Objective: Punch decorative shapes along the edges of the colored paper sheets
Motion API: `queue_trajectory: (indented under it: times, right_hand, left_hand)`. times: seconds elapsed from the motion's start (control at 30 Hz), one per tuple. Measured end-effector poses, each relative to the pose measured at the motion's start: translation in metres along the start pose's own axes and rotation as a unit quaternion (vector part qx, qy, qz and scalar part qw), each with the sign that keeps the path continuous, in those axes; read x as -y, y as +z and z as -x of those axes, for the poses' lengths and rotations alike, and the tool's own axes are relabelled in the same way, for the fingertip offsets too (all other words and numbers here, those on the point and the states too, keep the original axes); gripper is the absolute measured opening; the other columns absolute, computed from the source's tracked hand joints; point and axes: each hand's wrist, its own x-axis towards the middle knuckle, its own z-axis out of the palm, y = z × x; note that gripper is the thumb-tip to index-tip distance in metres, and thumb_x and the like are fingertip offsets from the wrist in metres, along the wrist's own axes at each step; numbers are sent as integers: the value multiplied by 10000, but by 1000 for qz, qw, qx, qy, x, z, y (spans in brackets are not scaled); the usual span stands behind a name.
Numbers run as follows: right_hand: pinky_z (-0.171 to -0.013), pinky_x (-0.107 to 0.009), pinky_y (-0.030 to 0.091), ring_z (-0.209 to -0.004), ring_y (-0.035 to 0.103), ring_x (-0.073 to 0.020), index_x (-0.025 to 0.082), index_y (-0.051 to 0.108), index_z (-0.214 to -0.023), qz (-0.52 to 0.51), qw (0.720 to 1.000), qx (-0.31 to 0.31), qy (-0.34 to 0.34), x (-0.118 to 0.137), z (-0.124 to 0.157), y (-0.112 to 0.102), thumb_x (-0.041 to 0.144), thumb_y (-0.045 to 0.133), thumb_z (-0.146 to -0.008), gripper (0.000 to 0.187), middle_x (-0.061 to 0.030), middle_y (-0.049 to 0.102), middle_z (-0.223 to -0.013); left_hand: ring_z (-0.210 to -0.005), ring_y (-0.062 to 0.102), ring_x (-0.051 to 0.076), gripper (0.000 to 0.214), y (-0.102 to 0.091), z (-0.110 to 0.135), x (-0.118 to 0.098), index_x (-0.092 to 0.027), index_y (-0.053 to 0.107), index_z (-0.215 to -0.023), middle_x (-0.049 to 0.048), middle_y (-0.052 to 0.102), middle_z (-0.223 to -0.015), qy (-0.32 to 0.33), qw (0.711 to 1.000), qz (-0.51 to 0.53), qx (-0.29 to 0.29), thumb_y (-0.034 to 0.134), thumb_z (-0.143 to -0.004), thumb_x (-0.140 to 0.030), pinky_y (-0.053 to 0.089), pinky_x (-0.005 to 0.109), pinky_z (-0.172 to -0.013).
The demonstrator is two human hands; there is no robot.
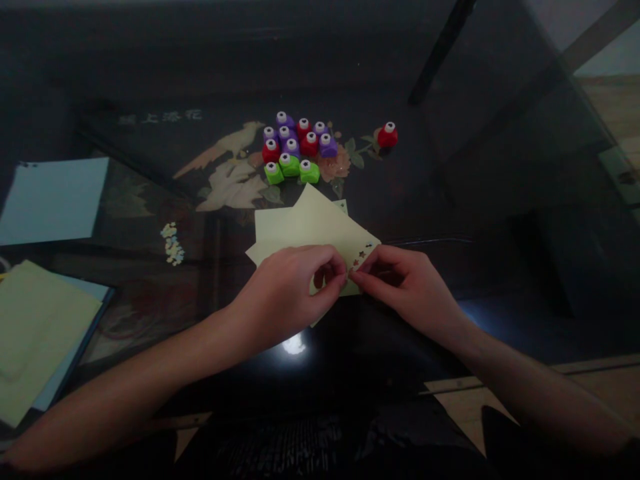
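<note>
A pale yellow sheet of paper (317,220) is turned at an angle in front of me, with a row of small star-shaped holes along its right edge. My left hand (295,280) is closed, thumb and forefinger pinching the sheet near its lower right edge. Just beside it, my right hand (413,287) pinches the same edge below the holes, the fingertips of both hands almost touching. Beneath lies another pale yellow sheet (270,223), partly covered, with holes at its upper right corner. Anything small between the fingertips is hidden.
Several purple, red and green craft punches (290,147) cluster beyond the paper; one red punch (387,136) stands apart to the right. A pile of tiny paper cut-outs (173,244) lies left. Farther left are a light blue sheet (55,200) and a yellow sheet (43,333) on the glossy dark table.
</note>
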Motion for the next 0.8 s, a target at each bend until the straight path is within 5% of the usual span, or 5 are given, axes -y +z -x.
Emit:
queue_trajectory:
  times: [0.4, 0.8]
  right_hand:
    - [-518, -214, 420, -582, 539, -105, 155, 593, -701, 10, 1000, -1, 16, 1, 2, 0, 203, 606, -773, 87, 15, 588, -626]
    - [-500, -204, 397, -561, 493, -83, 163, 560, -667, -95, 994, -6, 55, -1, 1, 3, 232, 677, -719, 146, 33, 560, -621]
  left_hand:
    - [-618, 542, 130, 62, 3, 1, 0, -175, 591, -769, -22, 593, -669, 36, 999, -30, -9, 557, -821, -176, 384, 247, -587]
    - [-645, 510, 134, 98, 5, 4, -2, -184, 535, -737, -22, 563, -680, 80, 994, -64, -43, 531, -826, -143, 378, 259, -617]
